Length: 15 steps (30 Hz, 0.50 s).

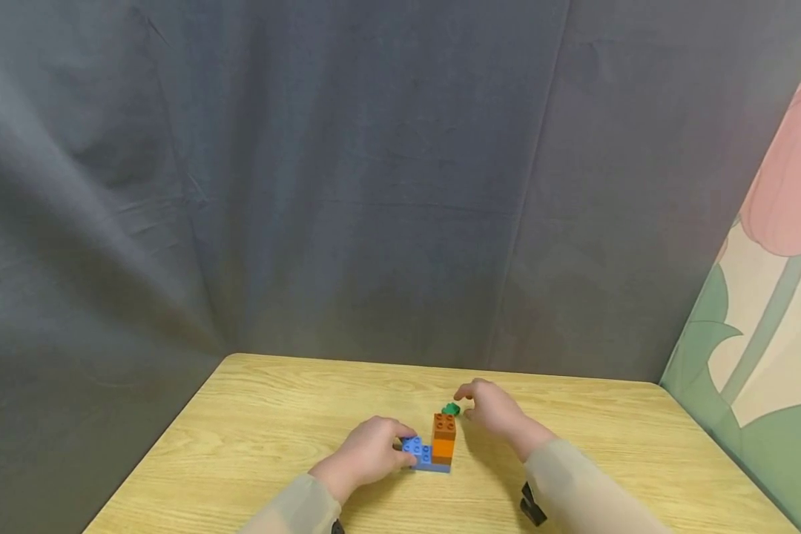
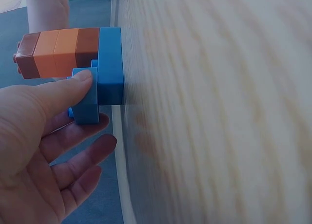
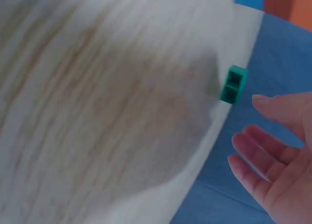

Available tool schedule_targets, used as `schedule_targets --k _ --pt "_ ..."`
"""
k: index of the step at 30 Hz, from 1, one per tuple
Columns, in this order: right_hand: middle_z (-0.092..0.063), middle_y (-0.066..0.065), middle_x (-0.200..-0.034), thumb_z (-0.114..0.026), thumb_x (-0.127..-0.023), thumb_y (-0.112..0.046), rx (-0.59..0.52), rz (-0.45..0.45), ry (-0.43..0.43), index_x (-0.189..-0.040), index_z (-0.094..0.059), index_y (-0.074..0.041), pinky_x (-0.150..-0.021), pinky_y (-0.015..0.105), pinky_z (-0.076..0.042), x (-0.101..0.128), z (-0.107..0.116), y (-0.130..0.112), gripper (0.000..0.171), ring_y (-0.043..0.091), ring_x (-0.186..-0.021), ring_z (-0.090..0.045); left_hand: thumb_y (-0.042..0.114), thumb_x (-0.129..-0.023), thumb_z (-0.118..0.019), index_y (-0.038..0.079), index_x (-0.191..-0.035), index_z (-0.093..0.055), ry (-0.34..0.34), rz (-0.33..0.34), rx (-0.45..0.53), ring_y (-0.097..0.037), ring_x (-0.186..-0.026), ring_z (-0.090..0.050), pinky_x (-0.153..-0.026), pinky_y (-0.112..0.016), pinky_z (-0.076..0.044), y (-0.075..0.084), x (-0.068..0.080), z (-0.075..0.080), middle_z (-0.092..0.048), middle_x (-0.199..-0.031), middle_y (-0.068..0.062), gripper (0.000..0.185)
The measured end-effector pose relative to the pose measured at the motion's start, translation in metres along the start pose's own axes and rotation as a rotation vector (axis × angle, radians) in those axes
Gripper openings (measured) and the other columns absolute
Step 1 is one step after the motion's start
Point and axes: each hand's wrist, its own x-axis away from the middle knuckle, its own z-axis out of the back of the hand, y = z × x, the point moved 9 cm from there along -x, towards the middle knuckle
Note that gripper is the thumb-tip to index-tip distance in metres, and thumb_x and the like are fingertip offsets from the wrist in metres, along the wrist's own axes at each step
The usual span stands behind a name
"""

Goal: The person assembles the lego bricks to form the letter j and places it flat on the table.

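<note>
**Blocks mid-table, hands either side**

Block stack [image 1: 434, 445] sits on table [image 1: 254, 415], near its front middle. Left hand [image 1: 367, 452] touches stack's left side. Small loose block [image 1: 450, 409] lies just behind stack. Right hand [image 1: 494, 408] hovers right of that block, apart.

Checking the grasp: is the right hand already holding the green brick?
No, the right hand is open and apart from the green brick on the table.

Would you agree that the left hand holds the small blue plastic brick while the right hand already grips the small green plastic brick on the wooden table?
Not quite: the right hand is open beside the small green plastic brick, apart from it, as the right wrist view shows. The left hand does hold the small blue plastic brick.
</note>
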Motion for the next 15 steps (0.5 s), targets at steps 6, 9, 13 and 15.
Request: schedule_targets --k 6,9,13,15 --pt "-0.057 0.009 -0.098 -0.074 -0.075 0.011 0.008 0.019 -0.025 -0.110 -0.072 -0.006 -0.078 0.045 -0.051 -0.012 -0.020 0.008 0.039 0.024 -0.084 -0.058 0.036 -0.084 -0.079 0.020 -0.119 -0.074 -0.005 0.003 0.012 -0.007 -0.099 -0.060 -0.088 -0.036 -0.051 0.000 0.000 0.000 -0.068 -0.113 0.009 0.039" --pt "-0.057 0.008 -0.095 -0.073 -0.074 0.011 0.028 0.039 -0.027 -0.108 -0.073 -0.006 -0.079 0.044 -0.051 -0.015 -0.025 0.008 0.038 0.021 -0.081 -0.056 0.035 -0.085 -0.079 0.020 -0.119 -0.074 -0.007 0.002 0.015 -0.008 -0.099 -0.059 -0.088 -0.036 -0.050 0.001 0.001 0.000 -0.068 -0.112 0.009 0.038" --pt "-0.057 0.007 -0.092 -0.070 -0.074 0.011 0.057 0.041 -0.021 -0.101 -0.074 -0.006 -0.082 0.044 -0.051 -0.017 -0.028 0.008 0.032 0.021 -0.081 -0.057 0.035 -0.085 -0.079 0.020 -0.120 -0.073 -0.008 0.008 0.022 -0.007 -0.096 -0.058 -0.087 -0.035 -0.050 0.001 0.001 0.000 -0.068 -0.112 0.009 0.038" --pt "-0.057 0.007 -0.091 -0.071 -0.074 0.010 0.058 0.036 -0.016 -0.099 -0.074 -0.007 -0.082 0.045 -0.051 -0.018 -0.028 0.008 0.029 0.022 -0.080 -0.057 0.036 -0.085 -0.078 0.020 -0.120 -0.073 -0.004 0.007 0.014 -0.007 -0.096 -0.058 -0.087 -0.035 -0.050 0.001 0.001 0.000 -0.068 -0.112 0.009 0.039"
